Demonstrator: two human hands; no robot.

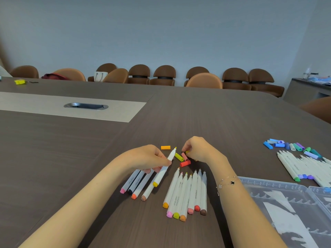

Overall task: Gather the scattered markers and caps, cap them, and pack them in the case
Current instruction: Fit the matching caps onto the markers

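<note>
**Observer:** Nearest you, your two bare forearms run up from the bottom edge onto the dark wood-grain table (206, 111). Starting at the left, four capped markers (138, 184) lie fanned under your left hand (150, 156), their butt ends pink, black, orange and brown.

**Operator:** And what is that hand doing?

**Observer:** Your fingers and thumb pinch an uncapped yellow marker (163, 170) around its middle. Its barrel is white, its butt end yellow and pointing back at you, its yellow tip bare and angled up and away.

**Operator:** What lies past the tip?

**Observer:** An orange cap (165, 147), flat on the table. Just right of the tip sit a lime cap (179, 157), a salmon cap (184, 156) and a red cap (185, 163), close together. Nearer you, seven uncapped markers (186, 192) lie side by side, tips away.

**Operator:** My right hand?

**Observer:** Your right hand (198, 149) is curled, fingertips pinching a small yellow cap (187, 152) just beside the salmon one. A bracelet (228, 183) with a dark clover charm circles that wrist.

**Operator:** Further right?

**Observer:** You have the clear plastic case (286, 203) lying open at the lower right. Beyond it lie a bunch of white markers (304, 167) with blue, purple and green ends, and a scatter of blue, green and purple caps (293, 146).
</note>
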